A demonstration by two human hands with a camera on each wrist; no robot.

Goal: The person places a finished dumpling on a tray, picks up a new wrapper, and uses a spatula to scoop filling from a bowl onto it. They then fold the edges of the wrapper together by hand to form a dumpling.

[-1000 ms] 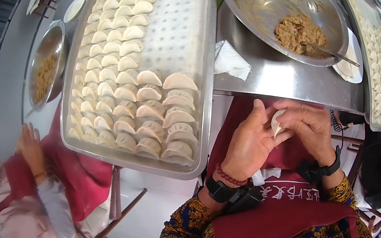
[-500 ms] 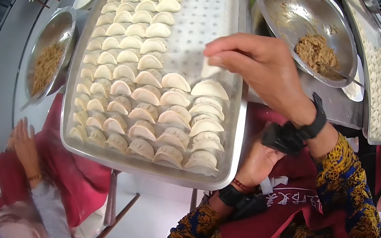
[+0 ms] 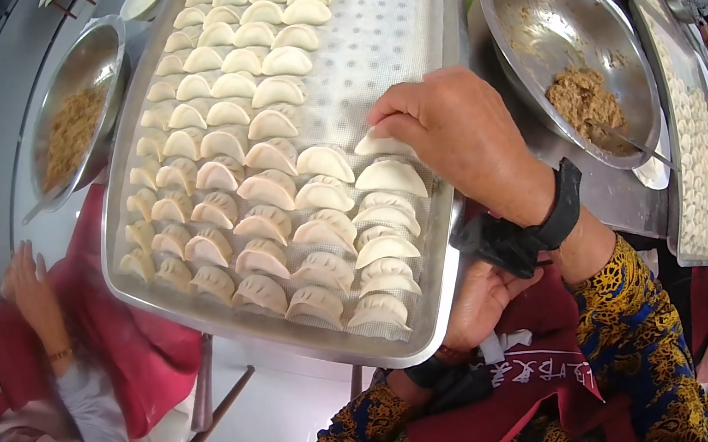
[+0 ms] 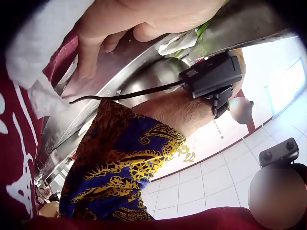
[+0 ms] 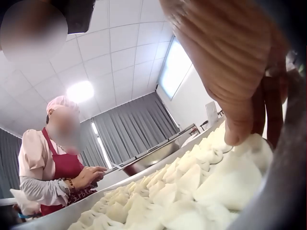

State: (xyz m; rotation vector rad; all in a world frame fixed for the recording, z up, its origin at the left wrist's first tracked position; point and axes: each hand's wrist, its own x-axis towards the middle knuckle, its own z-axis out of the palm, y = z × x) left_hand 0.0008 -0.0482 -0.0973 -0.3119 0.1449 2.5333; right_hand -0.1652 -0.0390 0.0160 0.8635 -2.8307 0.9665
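My right hand (image 3: 454, 120) reaches over the metal tray (image 3: 435, 324) and pinches a pale folded dumpling (image 3: 380, 143) between thumb and fingers. It sits just behind the last dumpling (image 3: 391, 177) of the right-hand column. In the right wrist view, the thumb presses the side of the held dumpling (image 5: 256, 147), close above its neighbours. Rows of dumplings (image 3: 260, 190) cover the tray's left and near parts. Low beside the tray's near right corner, my left hand (image 3: 481, 307) is partly hidden under the right forearm. The left wrist view shows its fingers (image 4: 88, 57) loose, holding nothing.
A steel bowl (image 3: 522, 52) with brown filling (image 3: 585, 103) and a spoon stands right of the tray. Another filling bowl (image 3: 106, 84) stands left, near a person in a red apron (image 3: 125, 306). Another dumpling tray (image 3: 687, 137) lies far right.
My right hand has left the left hand and carried the dumpling up over the tray, then lowered it behind the right column. The left hand has stayed low near the apron.
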